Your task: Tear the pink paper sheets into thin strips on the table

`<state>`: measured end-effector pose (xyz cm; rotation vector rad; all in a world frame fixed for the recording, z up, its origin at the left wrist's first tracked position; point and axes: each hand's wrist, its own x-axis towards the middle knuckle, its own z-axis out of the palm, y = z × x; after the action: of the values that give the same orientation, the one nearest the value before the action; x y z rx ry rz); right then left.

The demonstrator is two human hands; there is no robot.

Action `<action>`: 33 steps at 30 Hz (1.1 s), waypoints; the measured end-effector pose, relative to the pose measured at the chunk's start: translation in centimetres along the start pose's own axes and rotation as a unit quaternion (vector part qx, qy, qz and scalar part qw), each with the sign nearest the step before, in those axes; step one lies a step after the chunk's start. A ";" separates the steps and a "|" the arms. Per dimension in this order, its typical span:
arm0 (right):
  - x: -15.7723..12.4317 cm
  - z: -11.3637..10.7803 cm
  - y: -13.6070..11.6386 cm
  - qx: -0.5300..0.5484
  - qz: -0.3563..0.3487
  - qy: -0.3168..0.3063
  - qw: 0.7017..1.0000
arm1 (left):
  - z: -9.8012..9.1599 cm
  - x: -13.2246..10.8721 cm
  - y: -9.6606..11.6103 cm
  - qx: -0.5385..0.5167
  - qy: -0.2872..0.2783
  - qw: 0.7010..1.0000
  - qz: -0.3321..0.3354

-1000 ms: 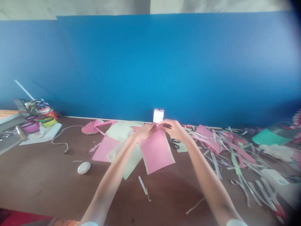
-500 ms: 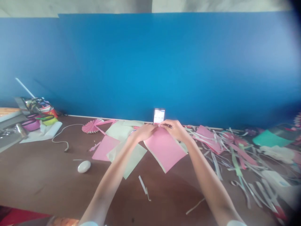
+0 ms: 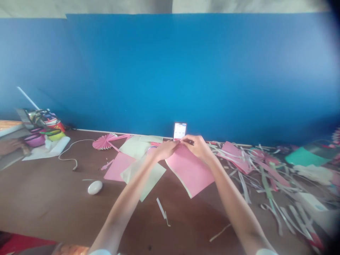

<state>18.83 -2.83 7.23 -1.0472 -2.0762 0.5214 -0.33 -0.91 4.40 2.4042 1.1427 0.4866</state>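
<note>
A pink sheet of paper (image 3: 191,173) with a pale underside or backing slants over the table in front of me. At its far corner, my left hand (image 3: 166,150) and my right hand (image 3: 196,144) meet, fingers pinched closed on the paper. The fingertips are small and partly hidden, so the exact fold there is unclear. Just beyond them a phone (image 3: 180,131) with a lit screen leans against the blue wall. Left of my hands lie pale green sheets (image 3: 152,177) and another pink sheet (image 3: 119,166).
A pink pleated paper fan (image 3: 104,142), a white mouse (image 3: 95,187) and a cable (image 3: 66,160) lie to the left. Colourful containers (image 3: 35,139) stand at far left, where another person's hand (image 3: 10,147) reaches in. Tangled paper strips (image 3: 261,170) cover the right side.
The pink sheet's near part has swung slightly to the right, with my hands still at its far corner. Another person's hand has come in at the far left.
</note>
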 end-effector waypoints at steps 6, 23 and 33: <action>0.0 -0.1 0.1 0.003 -0.005 0.009 1.000 | 0.0 -0.1 -0.1 -0.018 -0.014 1.000 0.010; 0.1 -2.2 1.3 0.004 0.011 0.099 0.995 | -0.5 -0.1 0.5 -0.013 0.038 0.998 -0.040; 0.1 -2.5 2.2 -0.007 0.018 0.031 0.999 | -0.9 -0.4 -0.1 -0.034 -0.002 0.999 -0.031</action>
<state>21.83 -1.35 7.46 -1.0979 -2.0129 0.4874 -1.04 -0.92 5.06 2.3030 1.1766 0.4914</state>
